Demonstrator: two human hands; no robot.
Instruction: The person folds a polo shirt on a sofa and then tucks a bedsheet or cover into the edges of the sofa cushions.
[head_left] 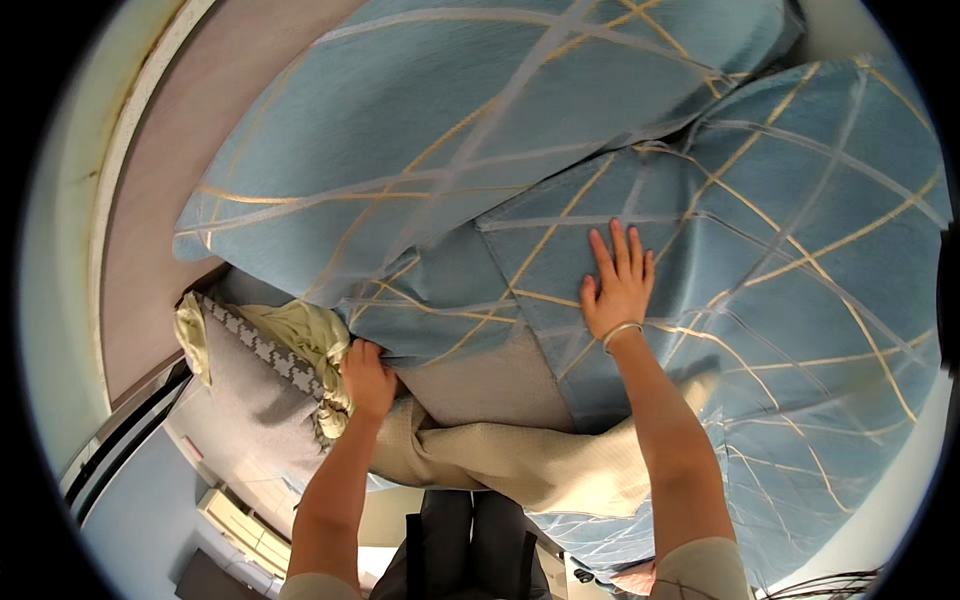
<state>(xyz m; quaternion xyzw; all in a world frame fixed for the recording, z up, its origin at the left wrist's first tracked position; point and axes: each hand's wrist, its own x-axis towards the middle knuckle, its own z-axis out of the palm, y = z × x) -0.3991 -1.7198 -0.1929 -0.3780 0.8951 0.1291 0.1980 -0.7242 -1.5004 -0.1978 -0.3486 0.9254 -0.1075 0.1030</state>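
Observation:
Blue fabric with crossing yellow and grey lines (560,250) is spread over a padded seat in front of me. My right hand (619,290), a bracelet at its wrist, lies flat on it with fingers spread. Lower and to the left, my left hand (368,382) has its fingers curled over the near edge of the blue fabric; the fingertips are partly hidden. Against that hand bunches a pale green cloth (310,335). Below the blue edge shows a greyish surface (490,385), with a folded beige cloth (520,455) along the front.
A large blue cushion (420,120) in the same pattern leans at the back. At the left stand a brownish panel (190,130) and a grey cover with a patterned band (255,345). My dark-clothed legs (470,540) are at the front, and a cream drawer unit (240,530) stands lower left.

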